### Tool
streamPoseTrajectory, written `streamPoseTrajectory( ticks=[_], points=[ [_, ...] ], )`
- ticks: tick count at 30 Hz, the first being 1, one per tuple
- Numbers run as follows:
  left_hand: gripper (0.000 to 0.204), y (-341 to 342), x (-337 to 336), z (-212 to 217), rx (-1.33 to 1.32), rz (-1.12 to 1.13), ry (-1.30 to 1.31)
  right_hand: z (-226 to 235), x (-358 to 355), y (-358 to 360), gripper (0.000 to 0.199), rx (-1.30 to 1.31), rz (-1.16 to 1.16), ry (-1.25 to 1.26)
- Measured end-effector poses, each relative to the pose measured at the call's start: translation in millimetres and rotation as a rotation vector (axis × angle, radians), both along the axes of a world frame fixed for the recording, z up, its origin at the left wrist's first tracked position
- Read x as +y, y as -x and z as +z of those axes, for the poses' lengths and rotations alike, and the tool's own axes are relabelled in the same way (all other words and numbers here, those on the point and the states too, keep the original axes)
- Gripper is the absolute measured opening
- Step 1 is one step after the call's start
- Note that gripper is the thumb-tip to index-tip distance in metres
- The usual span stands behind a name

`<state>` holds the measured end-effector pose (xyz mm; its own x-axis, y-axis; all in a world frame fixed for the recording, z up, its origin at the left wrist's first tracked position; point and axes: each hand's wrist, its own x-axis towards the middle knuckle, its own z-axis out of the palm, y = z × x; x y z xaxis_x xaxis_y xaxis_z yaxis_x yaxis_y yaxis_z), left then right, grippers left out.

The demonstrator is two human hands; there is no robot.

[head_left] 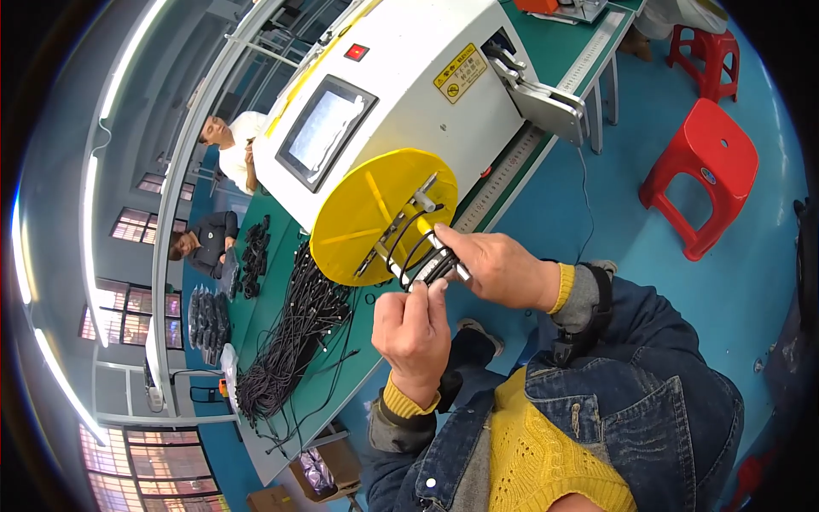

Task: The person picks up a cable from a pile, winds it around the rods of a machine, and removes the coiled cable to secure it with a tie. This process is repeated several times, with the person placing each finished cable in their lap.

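Observation:
A black cable (432,266) is looped round the metal pegs that stick out from a yellow disc (354,209). This disc sits on the end of a white machine (409,102). My left hand (413,340) is closed, thumb and fingertips pinching at the near side of the coil. From the right, my right hand (505,270) grips the coil beside the peg ends, its thumb and fingers closed over the loops. Fingers partly cover the cable, so its ends cannot be made out.
A large heap of black cables (294,346) lies on the green table (256,320) left of the disc. The machine carries a screen (327,130). Red stools (708,171) stand at the right. Two people (209,243) are across the table. A cardboard box (328,469) is below.

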<state>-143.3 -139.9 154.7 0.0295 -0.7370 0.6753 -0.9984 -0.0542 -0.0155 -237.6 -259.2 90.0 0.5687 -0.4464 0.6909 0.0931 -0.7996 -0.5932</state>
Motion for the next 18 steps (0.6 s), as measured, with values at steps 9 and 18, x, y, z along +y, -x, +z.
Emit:
streamPoseTrajectory(
  ticks=[9,18],
  points=[
    [0.047,-2.8,-11.6,-8.8,0.058,0.115,0.056,6.1,-16.8,0.0,0.077,-0.059,-0.09,0.16],
    [0.052,-12.6,-11.4,-10.8,0.378,-0.025,-0.203,-12.6,-7.4,-21.3,0.089,-0.139,0.229,-0.227]
  ],
)
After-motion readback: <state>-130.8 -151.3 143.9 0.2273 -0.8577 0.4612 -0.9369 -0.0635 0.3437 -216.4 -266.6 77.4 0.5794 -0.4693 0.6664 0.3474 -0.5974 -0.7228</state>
